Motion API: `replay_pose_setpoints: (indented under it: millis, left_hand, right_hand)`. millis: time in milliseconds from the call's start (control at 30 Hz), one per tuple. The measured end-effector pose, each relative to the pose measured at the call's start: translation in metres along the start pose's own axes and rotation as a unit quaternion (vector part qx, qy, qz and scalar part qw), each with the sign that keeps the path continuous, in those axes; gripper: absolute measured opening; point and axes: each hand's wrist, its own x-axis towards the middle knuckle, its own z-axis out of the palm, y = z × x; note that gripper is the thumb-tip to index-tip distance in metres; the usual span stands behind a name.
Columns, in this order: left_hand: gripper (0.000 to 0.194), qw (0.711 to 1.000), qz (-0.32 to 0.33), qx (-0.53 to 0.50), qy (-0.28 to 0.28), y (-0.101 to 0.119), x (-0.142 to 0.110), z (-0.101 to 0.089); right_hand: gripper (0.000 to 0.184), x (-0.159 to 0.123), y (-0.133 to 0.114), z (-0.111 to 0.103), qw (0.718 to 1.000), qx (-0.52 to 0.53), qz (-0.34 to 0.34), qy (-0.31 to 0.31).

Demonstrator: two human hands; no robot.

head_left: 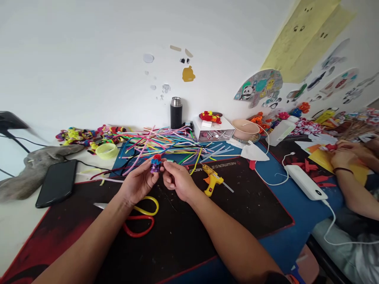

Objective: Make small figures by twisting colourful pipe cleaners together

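My left hand (138,179) pinches a small fuzzy pipe-cleaner figure (155,163), red on top, blue in the middle and purple below. Close beside it on the right, my right hand (178,178) has its thumb and forefinger pressed together. Whatever lies between those fingertips is too small to make out. Scissors (149,225) with one yellow and one red handle lie beneath my left wrist, partly hidden by it. To the right of my right hand, a yellow hot glue gun (213,180) rests on the black desk mat (242,213), with a glue stick in it.
Behind my hands spreads a pile of coloured pipe cleaners (166,142). A phone (57,183) and yellow-green tape roll (106,151) are left. A black thermos (176,112) and white box (213,130) stand behind. Rightward are a power bank (306,183) and another person's hands (345,152).
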Motion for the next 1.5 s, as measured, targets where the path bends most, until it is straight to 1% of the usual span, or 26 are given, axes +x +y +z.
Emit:
replay_pose_setpoints:
  millis: [200,300,600,733,1167,1367,1500]
  left_hand:
    - [0.039,1.000,-0.021,-0.007,0.013,0.0020,-0.0015,0.0037]
    - [0.039,0.999,-0.024,-0.017,0.023,0.0018,-0.0017,0.0039]
    - [0.040,0.999,-0.035,-0.024,0.012,0.0019,-0.0010,-0.0019]
    - [0.042,0.999,-0.039,-0.022,0.009,0.0024,-0.0013,-0.0018]
    - [0.034,0.999,-0.029,-0.019,0.025,0.0030,-0.0033,0.0032]
    - [0.036,1.000,-0.021,-0.011,0.007,0.0017,-0.0033,0.0041]
    - [0.029,1.000,0.001,0.012,-0.001,-0.0002,-0.0036,0.0052]
  right_hand:
    - [0.044,0.0010,0.0011,0.0007,1.000,-0.004,0.000,0.007]
    - [0.042,0.0015,0.0021,0.0004,1.000,-0.004,0.002,0.006]
    - [0.041,-0.0005,-0.0003,0.0019,1.000,-0.012,0.000,0.004]
    - [0.041,-0.0008,-0.0006,0.0023,1.000,-0.013,0.000,0.003]
    - [0.042,-0.0007,0.0005,0.0015,1.000,-0.013,-0.003,0.004]
    - [0.045,-0.0005,-0.0001,0.0021,1.000,-0.012,-0.002,0.010]
    - [0.048,-0.0006,-0.0001,0.0021,1.000,-0.017,-0.001,0.018]
